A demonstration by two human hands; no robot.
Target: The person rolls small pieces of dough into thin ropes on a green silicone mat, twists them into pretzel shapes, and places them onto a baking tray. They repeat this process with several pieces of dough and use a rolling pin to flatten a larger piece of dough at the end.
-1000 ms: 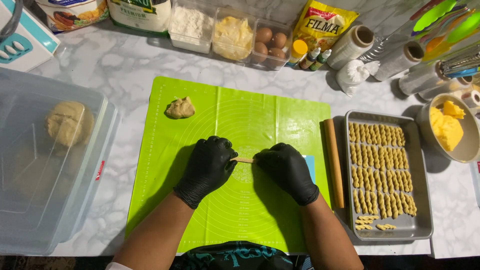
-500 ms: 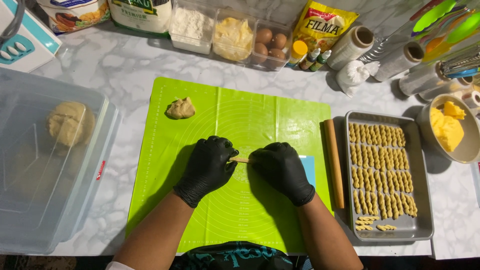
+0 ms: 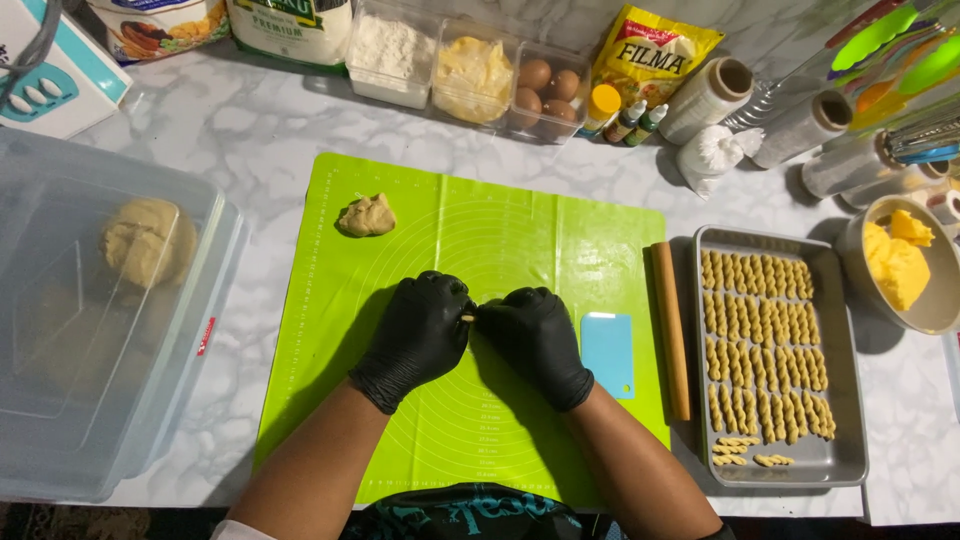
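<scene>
Both hands wear black gloves and meet over the middle of the green mat (image 3: 300, 330). The left hand (image 3: 420, 335) and the right hand (image 3: 532, 340) sit knuckle to knuckle, fingers curled in, and a small dough piece (image 3: 466, 317) shows in the narrow gap between their fingertips. Only its pale end peeks out; both hands seem to pinch it, but how much of it lies under the gloves I cannot tell.

Up and to the left of the grip, well apart from it, a dough lump (image 3: 366, 216) rests on the mat. Just to the right of the right hand lies a light blue scraper (image 3: 607, 352), and beyond that a wooden rolling pin (image 3: 671, 330) runs along the mat's right edge. Further right still stands a metal tray (image 3: 835, 300) filled with rows of twisted dough sticks (image 3: 760, 345), a few loose bits at its near end. A bowl (image 3: 935, 315) of yellow butter sits past the tray.

Far to the left of the grip, a clear plastic box (image 3: 60, 400) holds a big dough ball (image 3: 148, 240). Along the back, beyond the mat, stand tubs of flour (image 3: 392, 50) and eggs (image 3: 545, 88).
</scene>
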